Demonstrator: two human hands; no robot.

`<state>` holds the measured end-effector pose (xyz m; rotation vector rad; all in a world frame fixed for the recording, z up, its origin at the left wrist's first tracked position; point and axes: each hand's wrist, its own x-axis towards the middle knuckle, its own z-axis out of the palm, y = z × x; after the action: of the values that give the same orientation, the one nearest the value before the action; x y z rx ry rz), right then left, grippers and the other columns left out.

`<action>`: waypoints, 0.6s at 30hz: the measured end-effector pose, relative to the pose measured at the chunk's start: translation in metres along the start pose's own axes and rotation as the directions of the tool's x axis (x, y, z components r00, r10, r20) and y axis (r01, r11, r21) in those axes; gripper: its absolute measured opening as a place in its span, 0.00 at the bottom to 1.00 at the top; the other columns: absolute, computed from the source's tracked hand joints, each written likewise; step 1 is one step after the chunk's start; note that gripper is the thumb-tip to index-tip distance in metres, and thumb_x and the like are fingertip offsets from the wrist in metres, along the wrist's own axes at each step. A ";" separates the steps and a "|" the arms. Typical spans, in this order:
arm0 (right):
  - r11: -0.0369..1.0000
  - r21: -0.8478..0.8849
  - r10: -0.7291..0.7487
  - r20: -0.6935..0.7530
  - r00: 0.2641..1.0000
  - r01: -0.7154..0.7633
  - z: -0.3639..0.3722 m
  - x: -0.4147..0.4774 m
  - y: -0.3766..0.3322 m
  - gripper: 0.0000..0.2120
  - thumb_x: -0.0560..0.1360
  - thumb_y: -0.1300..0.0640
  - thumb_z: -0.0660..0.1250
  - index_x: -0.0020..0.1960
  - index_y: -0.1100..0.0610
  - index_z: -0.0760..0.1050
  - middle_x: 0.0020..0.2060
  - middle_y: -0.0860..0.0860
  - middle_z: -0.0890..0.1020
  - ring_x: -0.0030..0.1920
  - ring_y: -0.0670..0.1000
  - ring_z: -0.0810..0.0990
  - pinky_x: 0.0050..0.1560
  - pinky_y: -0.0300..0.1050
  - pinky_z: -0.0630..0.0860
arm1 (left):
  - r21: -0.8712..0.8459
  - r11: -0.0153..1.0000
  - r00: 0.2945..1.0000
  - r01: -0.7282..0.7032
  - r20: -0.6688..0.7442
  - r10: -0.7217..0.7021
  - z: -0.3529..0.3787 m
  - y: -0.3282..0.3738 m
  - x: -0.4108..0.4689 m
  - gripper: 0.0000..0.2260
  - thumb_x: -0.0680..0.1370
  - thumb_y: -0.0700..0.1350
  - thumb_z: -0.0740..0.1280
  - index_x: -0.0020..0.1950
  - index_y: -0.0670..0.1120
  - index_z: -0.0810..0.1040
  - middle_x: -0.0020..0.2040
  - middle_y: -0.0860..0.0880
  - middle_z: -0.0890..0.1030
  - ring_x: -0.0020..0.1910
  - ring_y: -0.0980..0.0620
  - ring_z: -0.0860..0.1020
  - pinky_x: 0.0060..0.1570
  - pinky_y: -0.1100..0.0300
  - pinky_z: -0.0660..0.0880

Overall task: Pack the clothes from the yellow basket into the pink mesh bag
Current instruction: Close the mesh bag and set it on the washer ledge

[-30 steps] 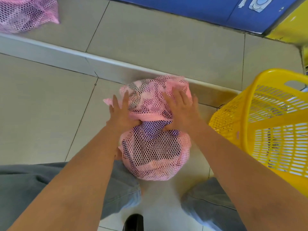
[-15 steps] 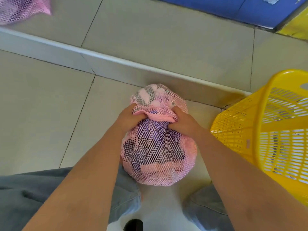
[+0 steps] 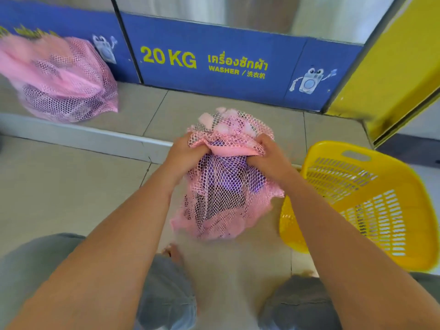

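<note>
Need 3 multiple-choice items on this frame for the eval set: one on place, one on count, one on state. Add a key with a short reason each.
1. Where is the yellow basket relative to the held bag?
A. To its left
B. To its right
C. On the step behind it

2. How many pink mesh bags are in view?
A. One
B. Two
C. Three

3. What are the left hand and right hand doing?
A. Both grip the held bag's gathered top
B. Both lie flat on the floor
C. One reaches into the basket

Key:
1 B, the yellow basket sits to the right of the held bag.
2 B, there is the held bag plus a second bag up on the step at far left.
3 A, both hands' fingers are curled into the bunched mesh near the top.
</note>
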<state>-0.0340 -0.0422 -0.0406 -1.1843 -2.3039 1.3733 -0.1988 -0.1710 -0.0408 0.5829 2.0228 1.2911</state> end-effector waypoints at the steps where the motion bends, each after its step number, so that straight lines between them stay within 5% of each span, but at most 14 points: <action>1: 1.000 0.022 -0.018 -0.042 0.999 0.019 -0.010 -0.002 -0.011 0.16 0.62 0.52 0.69 0.47 0.45 0.68 0.42 0.48 0.79 0.45 0.55 0.80 0.46 0.56 0.76 | 0.004 0.999 0.999 -0.038 -0.012 0.038 -0.002 0.017 0.000 0.13 0.77 0.47 0.72 0.61 0.54 0.81 0.51 0.54 0.84 0.53 0.52 0.81 0.55 0.56 0.77; 5: 0.984 0.124 -0.098 -0.217 0.971 0.127 -0.058 0.005 -0.062 0.13 0.69 0.62 0.69 0.48 0.51 0.69 0.39 0.45 0.76 0.40 0.47 0.75 0.39 0.45 0.70 | -0.036 0.984 0.983 -0.176 -0.052 0.174 -0.008 0.092 0.008 0.12 0.77 0.48 0.71 0.60 0.56 0.79 0.48 0.58 0.82 0.48 0.56 0.81 0.47 0.60 0.77; 10: 0.956 0.155 -0.167 -0.406 0.898 0.248 -0.118 0.039 -0.123 0.13 0.68 0.59 0.69 0.49 0.49 0.70 0.46 0.47 0.79 0.46 0.50 0.78 0.46 0.46 0.73 | -0.107 0.933 0.932 -0.342 -0.163 0.323 -0.010 0.185 0.042 0.07 0.72 0.50 0.72 0.49 0.59 0.80 0.53 0.53 0.85 0.53 0.51 0.83 0.58 0.48 0.80; 14: 0.930 0.165 -0.201 -0.519 0.831 0.328 -0.155 0.073 -0.163 0.14 0.66 0.61 0.69 0.47 0.52 0.69 0.41 0.47 0.77 0.41 0.48 0.75 0.41 0.43 0.70 | -0.190 0.865 0.882 -0.465 -0.185 0.433 -0.004 0.242 0.080 0.16 0.74 0.45 0.73 0.61 0.51 0.79 0.52 0.52 0.85 0.50 0.54 0.83 0.51 0.55 0.81; 18: 0.926 0.146 -0.209 -0.570 0.795 0.347 -0.176 0.106 -0.178 0.13 0.66 0.60 0.69 0.44 0.49 0.68 0.37 0.44 0.76 0.40 0.48 0.74 0.40 0.43 0.71 | -0.172 0.818 0.832 -0.549 -0.213 0.513 0.003 0.271 0.116 0.21 0.72 0.46 0.72 0.65 0.53 0.78 0.57 0.53 0.84 0.55 0.55 0.83 0.58 0.55 0.80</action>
<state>-0.1032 0.1051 0.1775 -0.9477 -1.7575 1.0033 -0.2711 0.0207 0.1715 1.0150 1.8559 1.9259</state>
